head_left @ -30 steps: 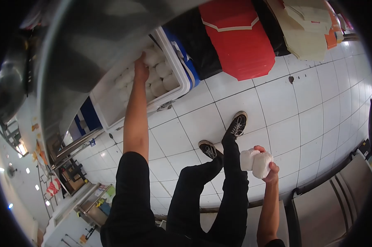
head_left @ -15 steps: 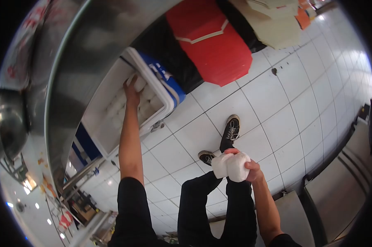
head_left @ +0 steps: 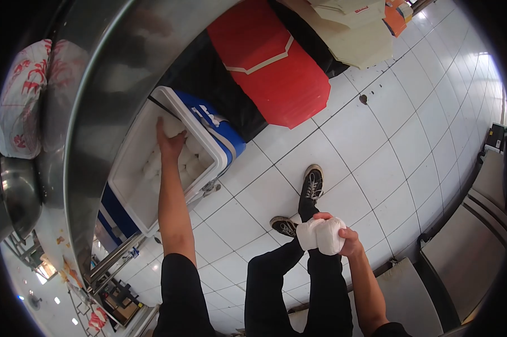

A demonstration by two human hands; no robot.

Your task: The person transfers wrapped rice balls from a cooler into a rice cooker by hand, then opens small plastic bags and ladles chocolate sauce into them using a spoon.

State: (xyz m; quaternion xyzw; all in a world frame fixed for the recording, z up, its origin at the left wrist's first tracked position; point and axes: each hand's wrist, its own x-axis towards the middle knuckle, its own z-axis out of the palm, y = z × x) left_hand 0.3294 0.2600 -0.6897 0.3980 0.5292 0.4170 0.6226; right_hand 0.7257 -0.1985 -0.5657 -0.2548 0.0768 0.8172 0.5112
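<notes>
My left hand (head_left: 170, 140) reaches down into the open cooler box (head_left: 213, 143), its fingers and thumb spread around a white rounded packet (head_left: 173, 127). More white packets (head_left: 193, 166) lie side by side in the box, partly hidden by my forearm. Over my legs, my right hand (head_left: 350, 241) is closed around two white packets (head_left: 322, 235) pressed together. They look smooth and rounded; what is inside them cannot be made out.
A metal counter edge (head_left: 76, 129) curves along the left, bearing a plastic bag with red print (head_left: 24, 101). Beyond the cooler are a red folded sheet (head_left: 281, 78) and cream sheets (head_left: 360, 33). Metal seats (head_left: 461, 253) stand at right on the tiled floor (head_left: 343, 140).
My left hand has shifted within the cooler and its fingers have spread wider. The right hand keeps the same two packets. The view has tilted slightly.
</notes>
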